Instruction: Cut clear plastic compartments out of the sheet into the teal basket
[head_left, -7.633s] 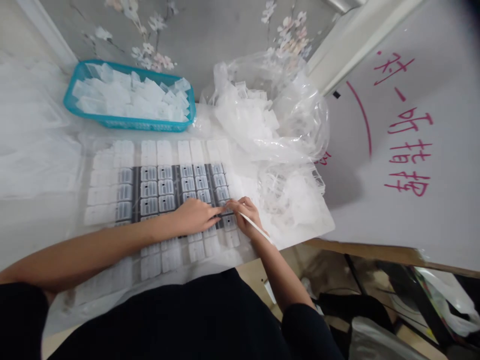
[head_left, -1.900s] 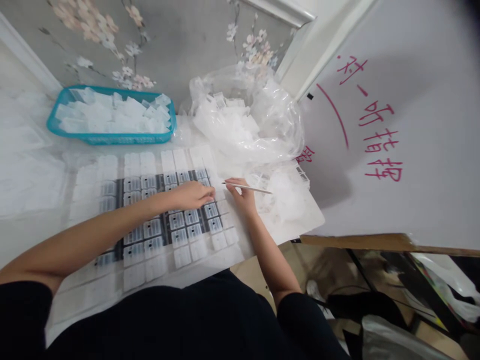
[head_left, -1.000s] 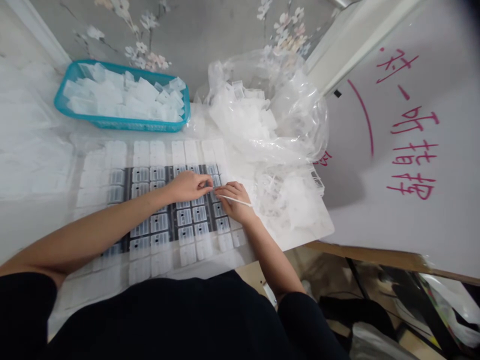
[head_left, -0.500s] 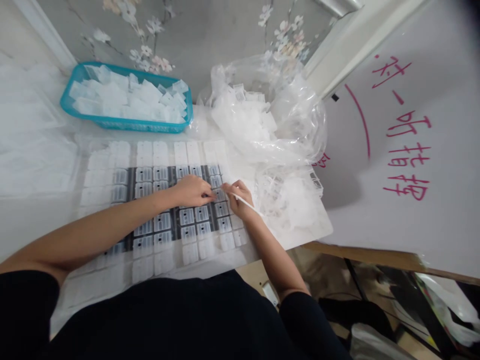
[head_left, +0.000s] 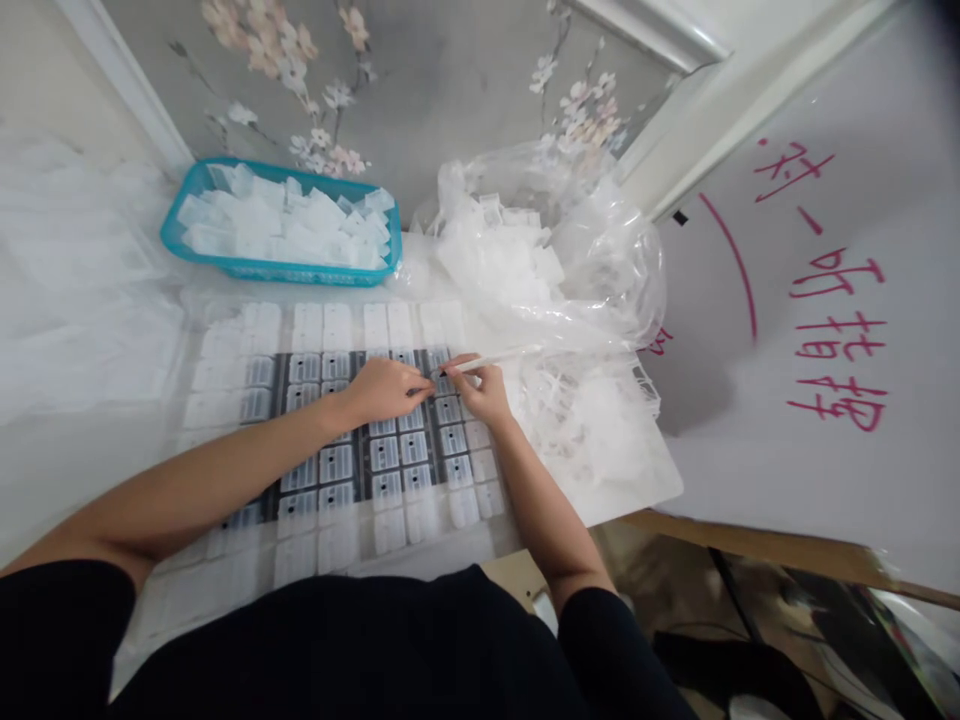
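In my right hand (head_left: 489,394) is a thin white stick (head_left: 478,364) with a dark tip, like a pen. It slants with its tip toward my left hand and its back end to the upper right. My left hand (head_left: 386,390) is closed in a pinch just left of the tip; what its fingertips hold, if anything, is too small to make out. Both hands are over rows of small clear rectangular plastic pieces (head_left: 385,453), several with a black dot, lying on dark strips (head_left: 364,440). My left forearm covers some of the pieces.
A blue basket (head_left: 300,272) heaped with translucent plastic pieces stands at the back left. Beside it is an open clear bag (head_left: 622,270) of white pieces. White plastic scraps (head_left: 592,420) lie on the right, near a whiteboard (head_left: 750,430) with red writing. Clear sheeting (head_left: 82,300) is at left.
The stick's back end has swung from pointing down to the right to pointing up to the right. Both hands have shifted slightly toward the back of the rows. The camera view has also shifted.
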